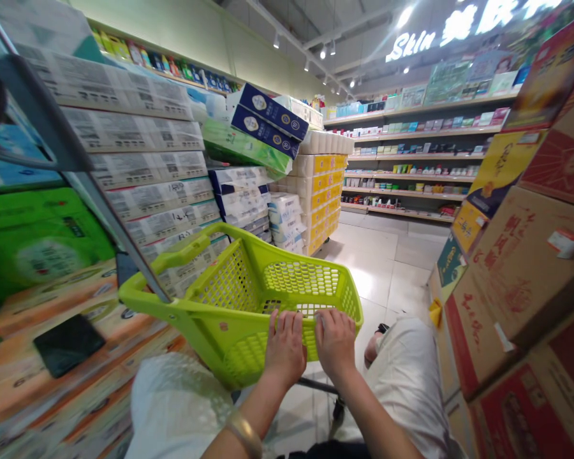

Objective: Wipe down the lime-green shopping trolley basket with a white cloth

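A lime-green shopping cart point(249, 306) with a perforated basket stands sideways just in front of me. My left hand point(286, 344) is closed over the near rim of its basket, fingers hooked over the edge. Beside it, a little to the right, my right hand point(335, 338) grips the same rim in the same way, with the fingertips inside the basket. A gold bangle point(243, 433) circles my left wrist. The cart's handle and grey metal pole point(115, 229) are on the left. No goods show in the part of the basket I can see.
Stacked paper packs point(157, 127) rise on the left, with a dark flat object point(69, 344) on orange packs nearby. Cardboard cartons point(511, 274) line the right. Beyond the tiled floor point(373, 255), shelves of products point(411, 153) span the back.
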Available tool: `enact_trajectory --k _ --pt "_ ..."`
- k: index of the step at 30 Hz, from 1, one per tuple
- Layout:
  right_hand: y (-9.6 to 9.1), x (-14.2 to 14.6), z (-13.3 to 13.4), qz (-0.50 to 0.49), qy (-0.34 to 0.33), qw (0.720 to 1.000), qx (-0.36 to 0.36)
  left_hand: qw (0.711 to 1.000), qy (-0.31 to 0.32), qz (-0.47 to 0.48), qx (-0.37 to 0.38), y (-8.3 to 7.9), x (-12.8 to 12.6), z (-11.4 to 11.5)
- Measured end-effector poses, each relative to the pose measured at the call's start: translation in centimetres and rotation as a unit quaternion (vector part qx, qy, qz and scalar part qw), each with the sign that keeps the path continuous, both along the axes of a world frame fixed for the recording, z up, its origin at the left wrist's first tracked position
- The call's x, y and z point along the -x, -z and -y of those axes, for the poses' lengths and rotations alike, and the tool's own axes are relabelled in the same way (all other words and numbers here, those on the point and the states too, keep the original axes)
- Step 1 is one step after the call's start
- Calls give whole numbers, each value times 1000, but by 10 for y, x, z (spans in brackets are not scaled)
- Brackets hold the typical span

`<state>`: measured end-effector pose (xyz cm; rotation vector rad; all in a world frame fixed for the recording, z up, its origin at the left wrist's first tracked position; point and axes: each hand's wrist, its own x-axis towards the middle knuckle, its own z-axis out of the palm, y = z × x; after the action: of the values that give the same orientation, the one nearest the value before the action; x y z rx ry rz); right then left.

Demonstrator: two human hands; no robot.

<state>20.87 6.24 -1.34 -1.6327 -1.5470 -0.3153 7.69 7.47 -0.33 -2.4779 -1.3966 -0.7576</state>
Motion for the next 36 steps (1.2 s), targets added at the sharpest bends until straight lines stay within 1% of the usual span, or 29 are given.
enact_trajectory --k 3,5,7,12,15,21,31,36 --pt "-1 12 -2 4 -40 999 -7 1000 7 -2 -3 0 4 0" --pt "-1 10 -1 5 -60 998 -6 1000 10 -5 -6 0 6 0" --pt "1 0 2 3 -64 998 -4 1000 12 -7 -8 0 8 0" --pt "6 -34 10 1 -30 1000 1 1000 20 -6 -8 -1 9 1" --pt "8 -44 14 16 -36 999 10 1000 26 -8 0 -2 9 1" --pt "8 -43 23 26 -31 999 20 999 43 -17 12 -1 12 0" --pt "5 -36 41 15 -31 999 21 997 71 -23 8 -4 18 -5" --pt "6 -36 48 -1 -36 999 24 997 72 -16 25 -2 15 -2"
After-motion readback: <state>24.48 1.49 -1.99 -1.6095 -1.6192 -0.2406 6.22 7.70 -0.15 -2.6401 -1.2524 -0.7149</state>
